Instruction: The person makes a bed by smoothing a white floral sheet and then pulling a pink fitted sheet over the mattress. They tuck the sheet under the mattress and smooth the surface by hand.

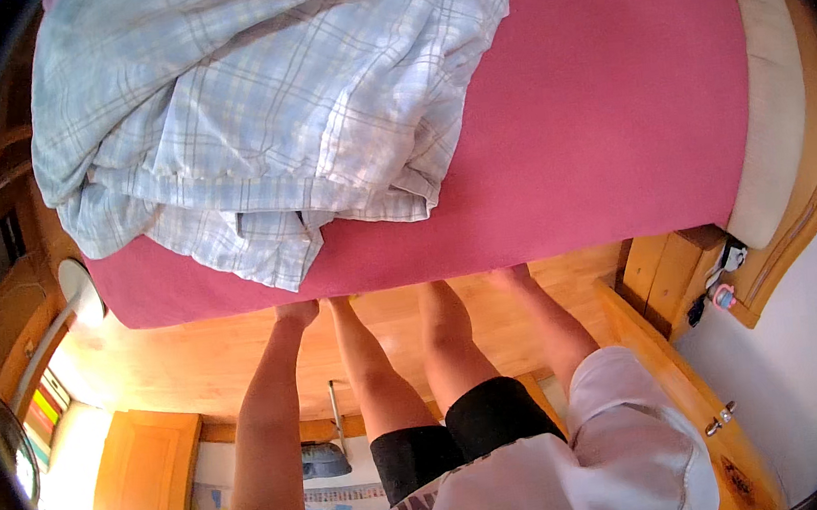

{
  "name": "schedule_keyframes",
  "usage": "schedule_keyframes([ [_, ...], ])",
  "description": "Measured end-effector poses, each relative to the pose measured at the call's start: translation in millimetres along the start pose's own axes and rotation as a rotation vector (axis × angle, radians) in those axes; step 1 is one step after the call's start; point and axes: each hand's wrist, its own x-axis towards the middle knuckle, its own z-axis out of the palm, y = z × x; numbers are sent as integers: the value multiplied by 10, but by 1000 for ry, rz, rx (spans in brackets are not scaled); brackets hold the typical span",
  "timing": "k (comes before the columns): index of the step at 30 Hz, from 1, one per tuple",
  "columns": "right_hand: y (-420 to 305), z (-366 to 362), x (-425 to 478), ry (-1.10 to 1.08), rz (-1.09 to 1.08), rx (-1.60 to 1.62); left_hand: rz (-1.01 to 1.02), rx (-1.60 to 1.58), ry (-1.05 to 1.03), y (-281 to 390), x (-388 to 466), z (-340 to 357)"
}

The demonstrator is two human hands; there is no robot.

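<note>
Before me lies a mattress covered with a pink fitted sheet. My left hand is at the near edge of the sheet, below a hanging corner of a blue-and-white checked duvet. My right hand is at the same edge, further toward the headboard end. The mattress edge hides the fingers of both hands, so their grip does not show. Rumpled, the duvet covers the left part of the bed.
On the right are a wooden headboard with a cream padded panel and a wooden bedside cabinet. A white lamp stands left. Wooden floor runs under my legs. Wooden doors and a long-handled dustpan are behind me.
</note>
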Motion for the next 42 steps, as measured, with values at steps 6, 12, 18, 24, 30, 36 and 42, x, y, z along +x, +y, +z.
schedule_keyframes([
  [6, -697, 441, -169, -268, -75, -388, -77, -21, -297, -10, 66, -4],
  [12, -909, 1037, 404, -329, 189, -395, -38, -27, -268, -19, 157, -80],
  [18, -1134, 952, 481, -299, 59, -345, -49, -316, -214, 158, 336, 35],
  [24, -1891, 1908, 264, -255, -132, -400, -509, -1092, 304, -394, -526, 133],
  [30, -3756, 2562, 185, -468, -127, 164, -1310, -1704, 904, -2276, -927, -953],
  [36, -4244, 2908, 27, -572, -222, 95, -939, -989, 839, -3323, -1116, -772],
  [42, -4129, 2575, 146, -380, -278, -121, -796, -771, 720, -3363, -1205, -951],
])
